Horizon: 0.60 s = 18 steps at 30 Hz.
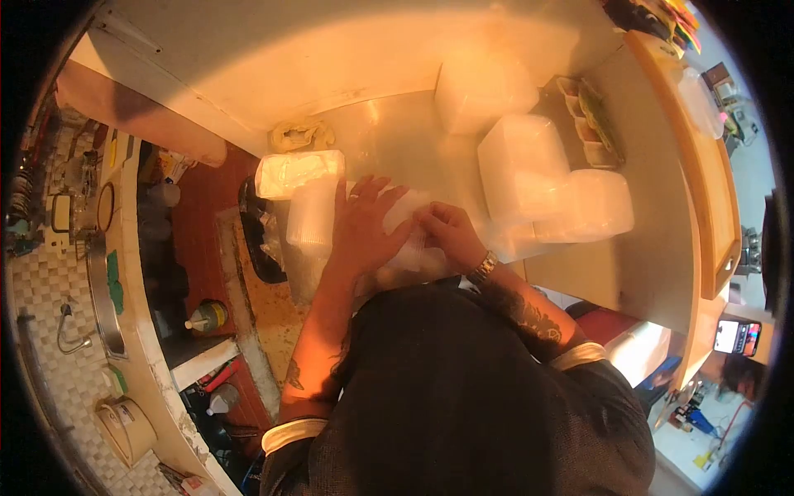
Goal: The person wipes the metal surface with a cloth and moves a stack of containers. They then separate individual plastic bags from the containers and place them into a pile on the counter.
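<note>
My left hand [370,221] lies with its fingers spread over a stack of ridged, translucent plastic containers [310,217]. My right hand [451,235], with a metal watch on its wrist, is closed in a pinch on a piece of thin clear plastic [411,211] just beside the left fingers. Glare and the fingers hide the plastic's exact shape. Touching the stack's far side is a pale, wrapped rectangular packet [299,174].
White translucent container stacks [523,165] stand to the right. Behind them is a compartmented holder [585,120]. A crumpled yellowish cloth or bag [302,135] lies near the wall. On the left are a sink [106,293] and a bottle [207,317]; a wooden cabinet door [691,165] borders the right.
</note>
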{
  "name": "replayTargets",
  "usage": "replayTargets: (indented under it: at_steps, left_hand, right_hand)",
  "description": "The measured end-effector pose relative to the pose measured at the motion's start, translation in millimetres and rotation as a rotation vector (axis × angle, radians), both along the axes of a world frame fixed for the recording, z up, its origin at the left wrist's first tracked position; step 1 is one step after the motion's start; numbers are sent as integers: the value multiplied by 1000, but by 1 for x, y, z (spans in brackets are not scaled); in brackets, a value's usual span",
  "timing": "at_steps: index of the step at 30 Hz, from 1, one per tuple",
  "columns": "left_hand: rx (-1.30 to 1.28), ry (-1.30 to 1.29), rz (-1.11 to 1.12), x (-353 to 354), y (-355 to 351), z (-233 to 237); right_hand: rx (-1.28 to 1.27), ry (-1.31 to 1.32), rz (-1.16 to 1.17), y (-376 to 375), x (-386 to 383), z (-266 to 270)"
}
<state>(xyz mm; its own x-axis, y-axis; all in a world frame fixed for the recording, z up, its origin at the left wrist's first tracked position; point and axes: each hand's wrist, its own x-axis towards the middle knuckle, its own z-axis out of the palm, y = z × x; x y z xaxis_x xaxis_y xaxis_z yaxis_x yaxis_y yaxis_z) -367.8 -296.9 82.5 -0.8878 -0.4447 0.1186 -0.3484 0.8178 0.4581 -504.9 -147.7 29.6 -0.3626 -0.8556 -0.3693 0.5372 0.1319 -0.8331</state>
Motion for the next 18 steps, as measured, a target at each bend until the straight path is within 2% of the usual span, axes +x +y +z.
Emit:
replayTargets:
  at_steps: [6,12,15,18]
  left_hand:
    - [11,1,-14,-2,-1,2]
    - [11,18,-46,0,-5,0]
    - [20,9,-44,0,-5,2]
    - [30,7,-30,0,-3,2]
  right_hand:
    - [23,-22,-11,-1,-2,-2]
    - [103,88,38,-6,-3,10]
    - [37,46,11,-7,-2,2]
    - [64,121,3,-6,-4,3]
